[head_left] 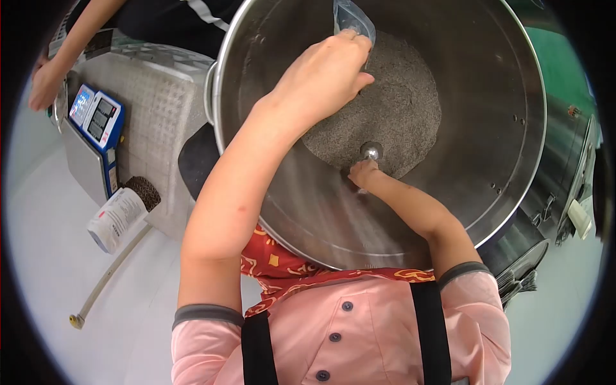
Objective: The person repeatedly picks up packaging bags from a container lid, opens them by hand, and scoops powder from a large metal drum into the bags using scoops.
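Observation:
My left hand is closed around the rim of a clear plastic bag, up near the far side of a large steel pot. Down in the pot, my right hand grips a metal scoop by its handle. The scoop's rounded end rests at the near edge of a mound of grey-brown granular powder. The bag's contents cannot be made out, and part of it lies behind my left fingers.
A blue scale with lit displays stands at the left by a translucent plastic crate. Beside it are a white labelled bag and a hose on the floor. Another person's hand is at the upper left.

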`<state>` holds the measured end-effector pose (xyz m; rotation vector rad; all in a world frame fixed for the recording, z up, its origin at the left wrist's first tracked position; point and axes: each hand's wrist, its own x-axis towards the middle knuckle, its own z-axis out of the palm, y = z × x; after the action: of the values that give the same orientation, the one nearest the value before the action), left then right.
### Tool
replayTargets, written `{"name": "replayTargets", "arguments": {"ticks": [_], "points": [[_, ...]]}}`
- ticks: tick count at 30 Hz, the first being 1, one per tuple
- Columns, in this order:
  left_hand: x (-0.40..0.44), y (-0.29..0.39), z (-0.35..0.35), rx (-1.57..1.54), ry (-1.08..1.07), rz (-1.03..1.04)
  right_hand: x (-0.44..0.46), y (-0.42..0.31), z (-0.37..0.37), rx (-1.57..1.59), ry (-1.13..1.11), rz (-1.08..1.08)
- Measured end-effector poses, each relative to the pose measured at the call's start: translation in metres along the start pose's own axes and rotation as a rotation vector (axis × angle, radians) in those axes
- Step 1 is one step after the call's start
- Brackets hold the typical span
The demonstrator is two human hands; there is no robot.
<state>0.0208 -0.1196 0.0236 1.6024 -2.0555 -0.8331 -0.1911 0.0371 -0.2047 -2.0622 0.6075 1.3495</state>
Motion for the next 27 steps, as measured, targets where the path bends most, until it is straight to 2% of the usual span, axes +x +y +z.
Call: {"name": "replayTargets", "arguments": {"ticks": [2, 3, 5, 6, 8, 10, 13, 16, 19, 22, 27], "points": [[0.0, 0.002, -0.005, 0.019, -0.014, -0.047, 0.009, 0.019, 0.023, -0.195, -0.025, -0.063], [-0.001, 0.002, -0.007, 0.032, -0.021, -0.07, 0.021, 0.035, 0.043, -0.131, -0.017, 0.036], [-0.001, 0.0, -0.008, 0.069, -0.008, -0.083, 0.011, 0.059, 0.021, -0.047, -0.041, 0.206], [-0.001, 0.0, -0.008, 0.086, -0.004, -0.09, -0.019, 0.07, -0.017, -0.024, -0.079, 0.276], [-0.001, 0.002, -0.009, 0.094, -0.036, -0.101, -0.015, 0.112, -0.02, -0.234, -0.005, 0.231], [0.001, 0.003, -0.011, 0.113, -0.067, -0.111, -0.001, 0.146, -0.014, -0.252, 0.054, 0.377], [0.002, 0.006, -0.013, 0.161, -0.096, -0.13, 0.015, 0.18, -0.012, -0.243, 0.02, 0.217], [0.006, 0.009, -0.016, 0.194, -0.053, -0.127, 0.025, 0.19, -0.018, -0.228, 0.177, 0.105], [0.005, 0.009, -0.016, 0.185, -0.034, -0.104, 0.006, 0.204, -0.05, -0.26, 0.199, 0.104], [0.006, 0.012, -0.015, 0.205, -0.043, -0.092, -0.017, 0.237, -0.092, -0.261, 0.201, 0.275], [0.007, 0.016, -0.014, 0.243, -0.093, -0.167, -0.003, 0.285, -0.104, -0.188, 0.263, 0.372]]}}
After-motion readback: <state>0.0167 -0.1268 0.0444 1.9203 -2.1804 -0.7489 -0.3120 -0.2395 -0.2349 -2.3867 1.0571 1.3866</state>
